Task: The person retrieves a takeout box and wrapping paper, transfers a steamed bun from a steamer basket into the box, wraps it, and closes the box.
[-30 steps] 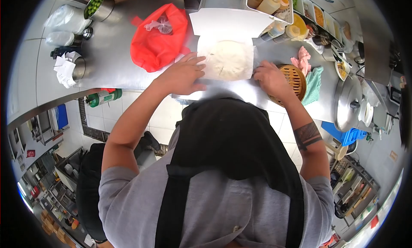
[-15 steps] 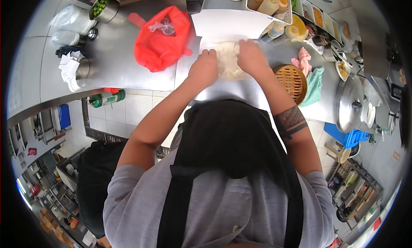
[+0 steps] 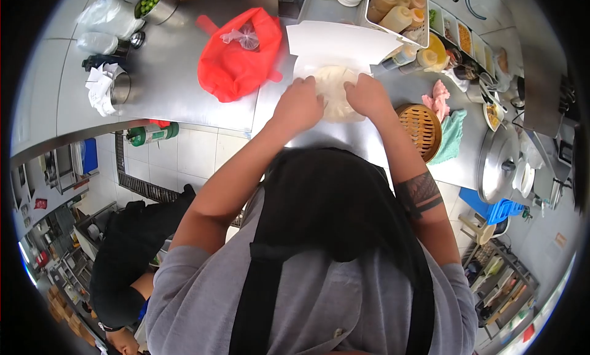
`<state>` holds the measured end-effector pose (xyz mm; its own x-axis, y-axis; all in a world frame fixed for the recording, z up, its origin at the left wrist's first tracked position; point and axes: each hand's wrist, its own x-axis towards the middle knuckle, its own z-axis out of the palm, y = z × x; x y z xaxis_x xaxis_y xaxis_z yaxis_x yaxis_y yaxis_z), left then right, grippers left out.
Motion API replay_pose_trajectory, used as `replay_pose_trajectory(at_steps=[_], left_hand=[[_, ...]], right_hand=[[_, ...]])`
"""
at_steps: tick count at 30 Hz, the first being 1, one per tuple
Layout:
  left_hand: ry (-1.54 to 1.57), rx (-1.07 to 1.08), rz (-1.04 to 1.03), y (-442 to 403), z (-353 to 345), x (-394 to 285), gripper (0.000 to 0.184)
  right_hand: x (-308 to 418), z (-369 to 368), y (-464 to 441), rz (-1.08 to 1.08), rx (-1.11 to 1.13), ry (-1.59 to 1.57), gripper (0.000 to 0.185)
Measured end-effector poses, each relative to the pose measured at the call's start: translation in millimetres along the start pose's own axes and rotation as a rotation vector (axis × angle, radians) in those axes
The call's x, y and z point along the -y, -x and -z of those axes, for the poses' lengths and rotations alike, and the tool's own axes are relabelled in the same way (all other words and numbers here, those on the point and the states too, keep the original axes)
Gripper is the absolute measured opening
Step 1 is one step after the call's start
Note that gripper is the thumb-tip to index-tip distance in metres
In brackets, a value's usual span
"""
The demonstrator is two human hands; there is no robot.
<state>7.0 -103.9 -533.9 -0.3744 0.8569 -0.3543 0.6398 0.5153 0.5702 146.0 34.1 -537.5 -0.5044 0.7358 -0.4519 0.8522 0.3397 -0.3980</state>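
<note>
Visibly round — pale, creased item (image 3: 335, 96) | open white box (image 3: 342, 42) | hands (image 3: 369, 98) alongside

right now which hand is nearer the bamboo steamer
Right. The right hand is just left of the bamboo steamer and a bit farther forward; the left hand is farther off, across the pale round food from it.

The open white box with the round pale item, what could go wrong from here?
Both hands, left and right, might dent or tear the pale item. The right forearm, close to the bamboo steamer, could nudge it. The raised lid might bump the nearby bottles.
</note>
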Motion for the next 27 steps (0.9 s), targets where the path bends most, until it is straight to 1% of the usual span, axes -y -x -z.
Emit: replay_pose_trajectory(at_steps=[1,2,3,5,6,7,8,9,10,11,12,13,15,17,19,20,21,22,23,24,25,27], left_hand=[[-0.001,0.004,-0.005,-4,2,-2,0.057],[-0.007,-0.087,-0.167,-10,3,-3,0.055],[-0.013,-0.177,-0.327,-15,3,-3,0.053],[-0.027,-0.151,-0.345,-47,-12,3,0.054],[-0.042,-0.132,-0.365,-64,-18,7,0.056],[-0.044,-0.132,-0.376,-75,-18,7,0.056],[-0.024,0.017,-0.28,-85,-18,9,0.059],[-0.007,0.165,-0.183,-92,-20,11,0.062],[-0.012,0.172,-0.193,-96,-21,12,0.062],[-0.019,0.182,-0.17,-100,-22,15,0.067],[-0.027,0.191,-0.147,-103,-24,17,0.072],[-0.034,0.202,-0.155,-104,-23,16,0.072],[-0.108,0.27,-0.117,-106,-22,14,0.086],[-0.122,0.255,-0.125,-100,-20,11,0.087],[-0.131,0.237,-0.132,-100,-23,15,0.087],[-0.094,0.193,-0.187,-102,-27,20,0.084],[-0.055,0.147,-0.241,-105,-31,25,0.081],[-0.052,0.15,-0.243,-107,-25,25,0.081],[0.086,0.252,-0.165,-107,-15,22,0.079],[0.223,0.35,-0.085,-106,-7,18,0.077],[0.23,0.348,-0.083,-107,-4,16,0.077],[0.288,0.459,-0.051,-107,0,12,0.069]], right_hand=[[-5,-5,0,0.097,-0.103,0.022,0.033],[-10,-10,1,0.193,-0.202,0.045,0.03],[-14,-15,0,0.188,-0.199,0.044,0.03],[-14,-20,0,0.304,-0.306,-0.102,0.027],[-13,-21,0,0.301,-0.315,-0.102,0.027],[-11,-22,0,0.224,-0.264,-0.062,0.028],[-10,-23,0,0.144,-0.211,-0.023,0.029],[-10,-23,1,0.135,-0.218,-0.025,0.029],[-11,-24,0,0.107,-0.171,-0.06,0.032],[-11,-25,1,0.079,-0.124,-0.098,0.035],[-11,-26,0,0.067,-0.13,-0.106,0.035],[-12,-27,0,0.044,-0.126,-0.162,0.035],[-13,-27,-1,0.015,-0.124,-0.221,0.036],[-11,-22,2,-0.035,-0.045,-0.371,0.038],[-18,-29,-1,-0.051,-0.049,-0.437,0.04],[-21,-32,-3,-0.059,-0.056,-0.5,0.043],[-25,-34,-3,-0.063,-0.057,-0.498,0.043],[-24,-33,1,-0.072,-0.074,-0.538,0.049],[-24,-34,3,-0.081,-0.09,-0.578,0.056],[-27,-38,3,-0.082,-0.088,-0.573,0.056],[-30,-42,3,-0.052,-0.101,-0.572,0.059],[-36,-47,1,-0.019,-0.11,-0.563,0.063]])
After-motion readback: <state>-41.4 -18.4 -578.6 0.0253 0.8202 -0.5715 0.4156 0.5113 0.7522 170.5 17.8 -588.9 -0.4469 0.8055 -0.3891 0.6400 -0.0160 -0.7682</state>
